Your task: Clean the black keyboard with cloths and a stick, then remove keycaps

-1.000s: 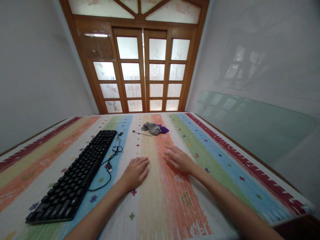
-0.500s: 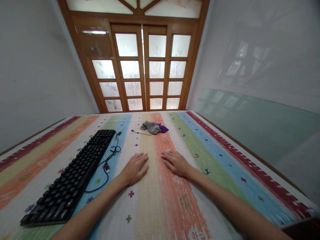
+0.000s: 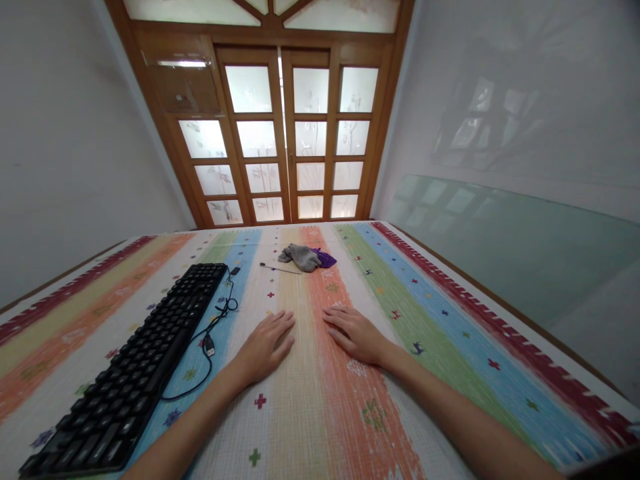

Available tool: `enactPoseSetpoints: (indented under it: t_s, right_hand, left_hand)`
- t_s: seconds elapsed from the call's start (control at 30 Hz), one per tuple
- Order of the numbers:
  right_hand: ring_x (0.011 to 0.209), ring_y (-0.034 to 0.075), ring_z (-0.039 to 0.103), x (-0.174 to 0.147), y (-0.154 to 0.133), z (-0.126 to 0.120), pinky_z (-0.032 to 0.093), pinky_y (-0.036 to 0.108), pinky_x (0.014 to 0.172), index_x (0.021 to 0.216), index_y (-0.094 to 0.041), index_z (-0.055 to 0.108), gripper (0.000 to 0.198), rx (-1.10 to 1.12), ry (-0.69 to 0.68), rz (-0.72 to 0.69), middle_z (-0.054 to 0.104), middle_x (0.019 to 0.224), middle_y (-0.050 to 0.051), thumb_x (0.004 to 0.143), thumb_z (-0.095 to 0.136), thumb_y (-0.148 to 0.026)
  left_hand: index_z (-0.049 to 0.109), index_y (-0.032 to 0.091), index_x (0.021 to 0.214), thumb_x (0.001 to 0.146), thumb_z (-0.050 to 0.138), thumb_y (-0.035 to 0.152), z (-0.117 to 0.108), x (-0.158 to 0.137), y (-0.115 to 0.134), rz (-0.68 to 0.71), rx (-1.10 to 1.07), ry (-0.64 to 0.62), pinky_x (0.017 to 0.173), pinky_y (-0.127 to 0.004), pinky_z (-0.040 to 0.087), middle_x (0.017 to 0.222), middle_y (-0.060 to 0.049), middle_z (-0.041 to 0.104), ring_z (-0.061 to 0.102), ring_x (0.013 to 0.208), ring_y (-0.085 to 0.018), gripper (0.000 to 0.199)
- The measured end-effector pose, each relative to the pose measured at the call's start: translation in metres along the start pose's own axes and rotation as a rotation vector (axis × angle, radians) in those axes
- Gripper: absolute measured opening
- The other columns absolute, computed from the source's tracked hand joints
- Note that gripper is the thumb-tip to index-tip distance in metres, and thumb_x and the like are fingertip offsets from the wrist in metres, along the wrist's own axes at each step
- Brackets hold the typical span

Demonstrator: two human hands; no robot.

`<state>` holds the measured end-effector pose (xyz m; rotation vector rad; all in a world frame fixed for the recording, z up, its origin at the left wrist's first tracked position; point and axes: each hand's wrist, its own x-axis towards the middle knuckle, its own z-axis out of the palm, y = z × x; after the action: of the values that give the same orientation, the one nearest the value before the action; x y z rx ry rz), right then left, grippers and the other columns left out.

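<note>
My left hand (image 3: 266,343) lies palm down on the striped tablecloth (image 3: 295,413), fingers stretched forward and holding nothing. Across a narrow gap, my right hand (image 3: 356,333) rests flat on the orange stripe, also with nothing in it. Left of my left forearm is a black keyboard (image 3: 135,360), set at a slant. Its cable (image 3: 213,325) loops beside it and ends in a USB plug (image 3: 209,345). Beyond both hands lie a crumpled grey cloth (image 3: 301,257) and a purple cloth (image 3: 325,259) touching it. A thin dark stick with a small knob (image 3: 280,269) lies just left of them.
Wooden doors with frosted panes (image 3: 285,133) stand past the table's far edge. A white wall (image 3: 55,153) rises on the left. On the right, a pale green glass panel (image 3: 500,253) leans along the wall beside the table.
The camera view has shifted slightly, so the keyboard appears a little lower and further left. Both hands stay flat on the cloth, nearly in place, and the objects look unmoved.
</note>
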<state>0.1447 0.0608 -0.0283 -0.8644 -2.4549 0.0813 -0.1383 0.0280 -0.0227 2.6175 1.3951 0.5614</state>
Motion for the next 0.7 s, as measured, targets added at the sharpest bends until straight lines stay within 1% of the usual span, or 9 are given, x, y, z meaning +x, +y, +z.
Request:
enactPoseSetpoints:
  t_s: [0.1,0.2,0.33,0.6,0.7]
  right_hand:
    - [0.124,0.026,0.058,0.0008,0.0002,-0.0014,0.046,0.048,0.108,0.124,-0.017,0.066,0.035,0.003,-0.007,0.002,0.066,0.129,0.012,0.099,0.044,-0.028]
    - [0.125,0.025,0.058,0.0015,-0.0004,-0.0017,0.046,0.049,0.108,0.125,-0.019,0.066,0.035,0.001,-0.004,0.003,0.066,0.13,0.012,0.099,0.044,-0.028]
    - [0.125,0.026,0.058,0.0007,-0.0001,-0.0007,0.046,0.049,0.108,0.125,-0.017,0.066,0.036,-0.011,-0.003,-0.011,0.064,0.132,0.014,0.099,0.043,-0.027]
    - [0.125,0.026,0.058,0.0,-0.0002,0.0003,0.045,0.049,0.109,0.126,-0.017,0.066,0.035,-0.017,-0.007,-0.011,0.064,0.132,0.013,0.099,0.045,-0.027]
    - [0.128,0.026,0.056,-0.0055,-0.001,-0.0039,0.044,0.049,0.111,0.127,-0.016,0.065,0.036,-0.006,-0.015,-0.009,0.063,0.134,0.014,0.099,0.044,-0.026]
  left_hand:
    - [0.051,0.017,0.141,0.099,0.043,0.037,0.0014,-0.0013,0.0009,-0.003,0.008,-0.018,0.117,-0.051,0.032,0.148,-0.013,0.05,0.042,0.141,-0.026,0.047]
    - [0.051,0.019,0.142,0.099,0.043,0.037,0.0018,-0.0022,0.0008,0.014,0.007,-0.015,0.117,-0.051,0.032,0.149,-0.012,0.049,0.042,0.141,-0.026,0.047]
    - [0.05,0.02,0.142,0.099,0.044,0.037,0.001,-0.0025,0.0001,0.02,0.011,-0.014,0.117,-0.05,0.032,0.149,-0.012,0.049,0.042,0.141,-0.025,0.047]
    - [0.052,0.018,0.141,0.099,0.043,0.037,-0.0006,-0.0012,0.0019,0.014,0.021,-0.016,0.117,-0.051,0.033,0.148,-0.012,0.05,0.043,0.14,-0.027,0.046]
    - [0.052,0.019,0.14,0.099,0.043,0.037,-0.0011,-0.0013,0.0011,0.028,0.017,-0.008,0.116,-0.05,0.033,0.148,-0.012,0.051,0.045,0.139,-0.026,0.046]
